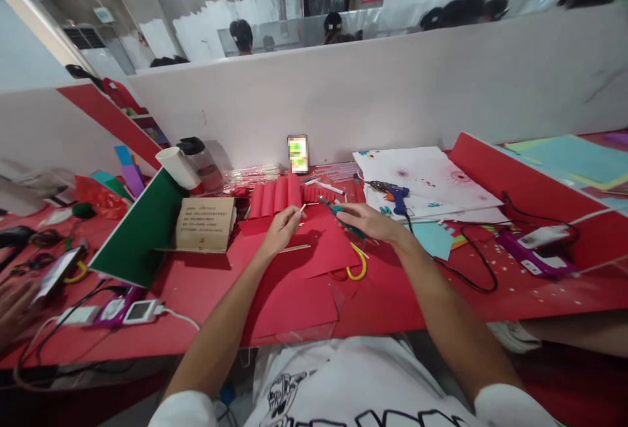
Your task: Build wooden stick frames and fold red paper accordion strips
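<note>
Left hand (282, 229) pinching thin stick (301, 209), right hand (370, 221) gripping green tool (337, 211), maybe pliers, folded red paper (277, 197) at twelve o'clock

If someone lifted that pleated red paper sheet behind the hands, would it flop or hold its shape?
The pleated red paper sheet is probably very light, being thin paper. Its folds likely stiffen it along the ridges, yet it may stretch or sag across them. A push would likely slide it over the red table.

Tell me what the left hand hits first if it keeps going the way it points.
Likely the pleated red paper strip lying just beyond the left hand, which pinches a thin white stick; depth is hard to judge.
</note>
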The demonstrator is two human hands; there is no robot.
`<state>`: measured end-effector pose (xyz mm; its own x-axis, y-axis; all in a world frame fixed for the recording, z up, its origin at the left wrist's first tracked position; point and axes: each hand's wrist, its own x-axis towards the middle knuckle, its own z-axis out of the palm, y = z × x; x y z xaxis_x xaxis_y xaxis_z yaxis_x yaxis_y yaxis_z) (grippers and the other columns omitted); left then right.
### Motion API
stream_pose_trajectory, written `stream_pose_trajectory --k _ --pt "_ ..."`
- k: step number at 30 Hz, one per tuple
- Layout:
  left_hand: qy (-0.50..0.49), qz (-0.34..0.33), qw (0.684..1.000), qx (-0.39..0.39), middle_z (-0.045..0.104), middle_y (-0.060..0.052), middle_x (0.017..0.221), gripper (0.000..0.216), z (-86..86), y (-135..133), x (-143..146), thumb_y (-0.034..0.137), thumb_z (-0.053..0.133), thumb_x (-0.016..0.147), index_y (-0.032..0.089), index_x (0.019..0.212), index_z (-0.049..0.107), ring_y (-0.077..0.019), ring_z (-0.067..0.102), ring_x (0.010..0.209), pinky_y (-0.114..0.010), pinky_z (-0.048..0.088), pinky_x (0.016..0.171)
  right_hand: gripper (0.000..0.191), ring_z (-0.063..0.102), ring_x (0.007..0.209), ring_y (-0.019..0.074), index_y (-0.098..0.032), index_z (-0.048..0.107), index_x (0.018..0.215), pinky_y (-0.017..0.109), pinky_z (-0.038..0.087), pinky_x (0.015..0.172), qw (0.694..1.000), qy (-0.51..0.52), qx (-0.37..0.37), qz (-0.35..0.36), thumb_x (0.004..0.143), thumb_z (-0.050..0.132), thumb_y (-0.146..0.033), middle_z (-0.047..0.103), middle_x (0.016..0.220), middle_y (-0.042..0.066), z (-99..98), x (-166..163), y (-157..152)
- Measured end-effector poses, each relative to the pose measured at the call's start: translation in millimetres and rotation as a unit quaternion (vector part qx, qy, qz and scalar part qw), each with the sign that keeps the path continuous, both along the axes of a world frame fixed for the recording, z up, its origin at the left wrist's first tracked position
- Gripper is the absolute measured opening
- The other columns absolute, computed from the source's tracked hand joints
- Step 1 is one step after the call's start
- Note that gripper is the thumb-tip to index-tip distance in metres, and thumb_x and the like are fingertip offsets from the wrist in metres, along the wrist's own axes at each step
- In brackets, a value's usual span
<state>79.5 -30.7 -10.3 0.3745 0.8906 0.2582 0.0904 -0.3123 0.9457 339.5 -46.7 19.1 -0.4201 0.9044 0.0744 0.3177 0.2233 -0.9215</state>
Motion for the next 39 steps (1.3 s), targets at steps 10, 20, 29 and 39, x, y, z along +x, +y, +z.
stream_pose_trajectory --k 10,20,29,39 --pt "0.001 -0.006 1.000 0.005 0.030 0.007 0.056 0.043 8.4 -6 0 0.056 0.052 0.095 0.016 0.109 0.063 -0.0093 0.027 0.049 -0.023 0.020 0.049 0.036 0.067 0.100 0.0253 -0.022 0.073 0.115 0.044 0.052 0.094 0.996 0.034 0.088 -0.005 0.090 0.063 -0.046 0.075 0.095 0.004 -14.8 -35 -1" --pt "0.012 0.002 1.000 0.012 0.030 0.007 0.058 0.043 10.0 -6 1 0.055 0.051 0.096 0.015 0.108 0.063 -0.0097 0.028 0.050 -0.023 0.022 0.049 0.040 0.065 0.114 0.0272 -0.025 0.069 0.126 0.056 0.031 0.117 0.995 0.000 0.099 -0.010 0.093 0.060 -0.044 0.074 0.117 0.004 -21.2 -32 1" --pt "0.037 0.006 0.999 0.031 0.035 0.006 0.060 0.037 10.3 -8 1 0.049 0.049 0.097 0.016 0.109 0.060 -0.0104 0.033 0.053 -0.023 0.028 0.052 0.043 0.061 0.125 0.0287 -0.027 0.064 0.134 0.052 0.044 0.109 0.988 -0.042 0.150 -0.020 0.092 0.059 -0.039 0.067 0.133 0.006 -15.0 -34 -3" --pt "0.010 0.022 0.997 0.069 0.065 -0.004 0.096 0.030 9.2 -3 -3 0.046 0.057 0.095 0.019 0.108 0.055 -0.0112 0.060 0.067 -0.025 0.049 0.066 0.051 0.059 0.122 0.0305 -0.023 0.057 0.141 0.050 0.044 0.109 0.950 -0.140 0.274 -0.062 0.093 0.058 -0.040 0.065 0.132 0.012 -19.8 -36 -3"
